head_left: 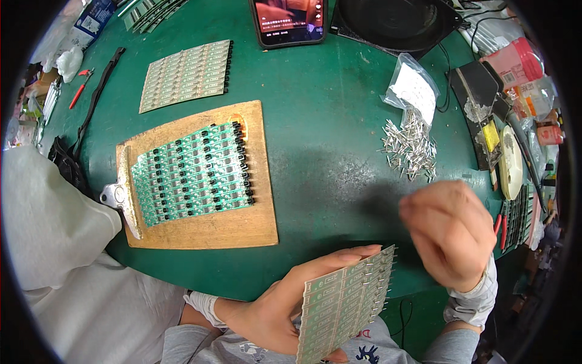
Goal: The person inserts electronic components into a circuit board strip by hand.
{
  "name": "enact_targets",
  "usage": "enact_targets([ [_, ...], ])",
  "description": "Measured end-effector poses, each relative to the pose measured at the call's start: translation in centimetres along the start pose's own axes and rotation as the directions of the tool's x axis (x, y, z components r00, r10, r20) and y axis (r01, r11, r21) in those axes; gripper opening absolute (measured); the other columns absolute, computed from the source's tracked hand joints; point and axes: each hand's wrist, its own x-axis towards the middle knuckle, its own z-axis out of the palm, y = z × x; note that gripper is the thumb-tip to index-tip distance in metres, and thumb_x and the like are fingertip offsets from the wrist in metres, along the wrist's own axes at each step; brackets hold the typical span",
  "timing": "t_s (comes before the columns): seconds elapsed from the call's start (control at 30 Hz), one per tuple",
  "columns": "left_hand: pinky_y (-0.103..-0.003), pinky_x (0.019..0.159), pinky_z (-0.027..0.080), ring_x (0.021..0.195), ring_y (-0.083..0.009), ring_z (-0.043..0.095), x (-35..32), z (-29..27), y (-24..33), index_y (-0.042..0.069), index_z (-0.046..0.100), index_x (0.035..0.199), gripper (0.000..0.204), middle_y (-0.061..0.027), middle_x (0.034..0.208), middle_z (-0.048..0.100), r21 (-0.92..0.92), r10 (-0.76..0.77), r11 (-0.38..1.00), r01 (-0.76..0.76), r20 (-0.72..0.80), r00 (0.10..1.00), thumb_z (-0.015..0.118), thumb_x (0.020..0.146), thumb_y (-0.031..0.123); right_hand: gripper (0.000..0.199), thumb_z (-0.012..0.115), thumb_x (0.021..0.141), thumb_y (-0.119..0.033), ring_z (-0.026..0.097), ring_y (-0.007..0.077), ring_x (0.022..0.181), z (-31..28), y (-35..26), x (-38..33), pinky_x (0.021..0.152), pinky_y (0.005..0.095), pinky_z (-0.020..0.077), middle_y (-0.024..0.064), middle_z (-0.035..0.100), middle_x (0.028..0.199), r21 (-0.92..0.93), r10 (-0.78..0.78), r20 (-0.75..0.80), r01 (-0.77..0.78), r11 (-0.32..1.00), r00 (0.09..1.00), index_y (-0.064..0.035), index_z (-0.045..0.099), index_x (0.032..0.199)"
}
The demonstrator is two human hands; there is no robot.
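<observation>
Oddments ring the green table (315, 115).
A lit phone (292, 24) sits at 12 o'clock; at 1, a black square-framed object (394, 24) with a round hollow. Red-handled pliers (77, 95) and a black strap (99, 91) lie at 10, a pink packet (515, 62) at 2, a cream oval object (511, 164) at 3.

Clipboard (236, 232), left of centre: matt wood; its clip (123, 197): glossy metal; loose pins (409, 150), right of centre: shiny bare metal; bag (414, 84), upper right: clear, creased plastic; circuit panel (336, 306), lower centre: matt face; tabletop (318, 130): smooth, patchily scuffed mid-frame.
</observation>
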Motion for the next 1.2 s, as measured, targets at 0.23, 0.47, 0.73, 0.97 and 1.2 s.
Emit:
enact_targets([
  [0.23, -0.045, 0.114, 0.031, 0.143, -0.0336, 0.032, 0.6, 0.2, 0.1, 0.001, 0.019, 0.150, 0.104, -0.0301, 0.155, 0.022, 0.007, 0.043, 0.999, -0.043, -0.006, 0.999, 0.088, 0.075, 0.018, 0.023, 0.082, 0.068, -0.002, 0.060, 0.0185, 0.076, -0.3, -2.2, -0.4, 0.064, 0.0292, 0.0475, 0.0034, 0.065, 0.092, 0.592, 0.147, 0.156, -0.211, 0.778, 0.977, -0.0067, 0.074, 0.090],
  [0.47, -0.046, 0.120, 0.022, 0.144, -0.0264, 0.031, 0.1, 0.4, 1.4, 0.010, 0.029, 0.151, 0.081, -0.0174, 0.155, 0.032, -0.262, -0.316, 0.921, 0.290, -0.062, 0.947, 0.075, 0.084, 0.020, 0.023, 0.083, 0.068, -0.007, 0.060, 0.0184, 0.075, 1.0, -2.2, -1.0, 0.063, 0.0293, 0.0459, 0.0035, 0.065, 0.090, 0.648, 0.133, 0.141, -0.193, 0.737, 0.981, -0.0061, 0.073, 0.089],
  [0.73, -0.043, 0.120, 0.021, 0.144, -0.0233, 0.031, -0.3, -0.1, 1.9, 0.010, 0.030, 0.151, 0.076, -0.0140, 0.157, 0.030, -0.379, -0.538, 0.789, 0.483, -0.048, 0.841, 0.070, 0.088, 0.027, 0.022, 0.082, 0.068, -0.007, 0.059, 0.0186, 0.074, 1.0, -2.2, -1.0, 0.062, 0.0292, 0.0463, 0.0034, 0.064, 0.090, 0.637, 0.134, 0.140, -0.193, 0.746, 0.981, -0.0055, 0.073, 0.088],
  [0.97, -0.043, 0.121, 0.021, 0.145, -0.0245, 0.031, -0.4, -0.5, 2.1, 0.013, 0.030, 0.151, 0.081, -0.0140, 0.158, 0.028, -0.426, -0.580, 0.746, 0.512, -0.039, 0.813, 0.074, 0.085, 0.025, 0.027, 0.077, 0.060, -0.010, 0.058, 0.0184, 0.074, 1.1, -2.5, -1.3, 0.062, 0.0275, 0.0490, 0.0040, 0.064, 0.090, 0.554, 0.077, 0.071, -0.104, 0.826, 0.994, -0.0057, 0.074, 0.086],
  [1.2, -0.043, 0.121, 0.021, 0.145, -0.0257, 0.031, -0.3, -1.0, 1.9, 0.016, 0.030, 0.151, 0.086, -0.0141, 0.159, 0.026, -0.467, -0.620, 0.702, 0.537, -0.031, 0.784, 0.079, 0.081, 0.024, 0.030, 0.077, 0.063, -0.004, 0.056, 0.0160, 0.077, 1.1, -2.5, -1.8, 0.063, 0.0251, 0.0441, 0.0001, 0.063, 0.092, 0.407, -0.042, 0.027, 0.028, 0.913, 0.999, -0.0115, 0.076, 0.092],
])
